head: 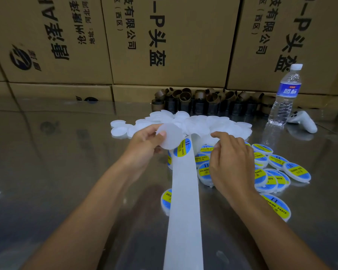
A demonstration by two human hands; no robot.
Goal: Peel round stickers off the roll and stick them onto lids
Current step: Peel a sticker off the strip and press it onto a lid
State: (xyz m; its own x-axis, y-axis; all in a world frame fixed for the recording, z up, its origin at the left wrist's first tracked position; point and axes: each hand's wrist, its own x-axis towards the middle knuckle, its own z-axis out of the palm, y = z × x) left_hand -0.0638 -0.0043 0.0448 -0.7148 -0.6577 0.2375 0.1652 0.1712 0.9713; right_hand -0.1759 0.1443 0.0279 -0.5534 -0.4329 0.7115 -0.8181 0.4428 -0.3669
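Got the left hand (pixel 144 141) pinching a blank frosted-white round plastic lid (pixel 169 136) by its rim, just above centre of frame, face tilted toward the camera. Holding the right hand (pixel 230 158) just right of it, fingers curled, forefinger poking toward the far end of the long white backing strip (pixel 183 201). Can't tell about anything pinched under there, with the fingertips hidden. Next up on that strip: a round blue-and-yellow sticker (pixel 181 151), half covered by the held lid, right at the bend.

Plenty to botch from here, honestly:

- Picking at the sticker edge with one finger at that bend? Easy to crease it or fold glue onto glue.
- Slapping it onto a tilted, lightly pinched lid? Likely to land off-centre or trap a bubble.
- Working right on top of the heap of already labelled lids (pixel 281 172) at right of centre, so easy to scatter some with the right wrist. Same for the pile of blank white lids (pixel 203 121) just behind.
- Also worth minding the slack strip running off the bottom edge: easy to snag with a forearm and yank everything sideways.
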